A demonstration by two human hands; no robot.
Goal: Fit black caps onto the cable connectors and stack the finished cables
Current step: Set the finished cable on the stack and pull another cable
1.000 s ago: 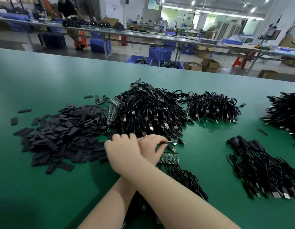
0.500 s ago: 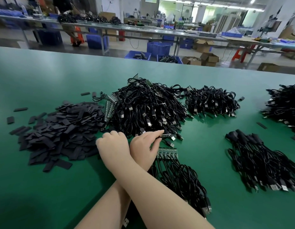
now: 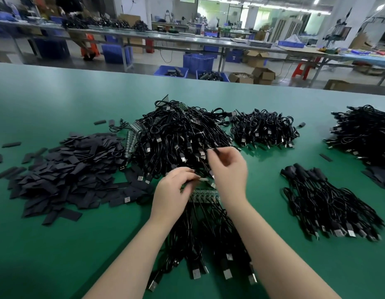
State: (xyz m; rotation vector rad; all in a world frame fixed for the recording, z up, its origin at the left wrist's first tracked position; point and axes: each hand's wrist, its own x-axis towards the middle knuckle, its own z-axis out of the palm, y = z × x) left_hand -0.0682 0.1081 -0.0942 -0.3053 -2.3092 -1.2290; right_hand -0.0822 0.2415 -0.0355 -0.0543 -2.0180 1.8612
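1. On the green table (image 3: 57, 244), stock is laid out in heaps: a loose mound of black caps (image 3: 64, 169) at the left, a large tangle of uncapped cables (image 3: 176, 137) at centre, and a smaller heap (image 3: 264, 130) just beyond it to the right.
2. Right of the work area lies a fanned stack of finished cables (image 3: 329, 203), capped ends bunched at its far end and plugs toward the near edge. A further dark pile (image 3: 364, 134) sits at the far right.
3. Directly below the hands, a bundle of cables (image 3: 208, 244) runs toward the viewer, headed by a row of small circuit boards (image 3: 205, 195).
4. Right hand (image 3: 229, 171): raised over the near edge of the central tangle, thumb and forefinger pinching a small dark piece, judged to be a cap (image 3: 214, 150), though blur prevents certainty.
5. Left hand (image 3: 174, 190): fingers curled, gripping a connector end (image 3: 203, 179) just above the board row.
6. Judgement: the fitting step is in hand, and cap and connector are apart.
7. Next move calls for lining the cap's open end square with the connector and sliding it on fully, then laying the cable on the finished stack.
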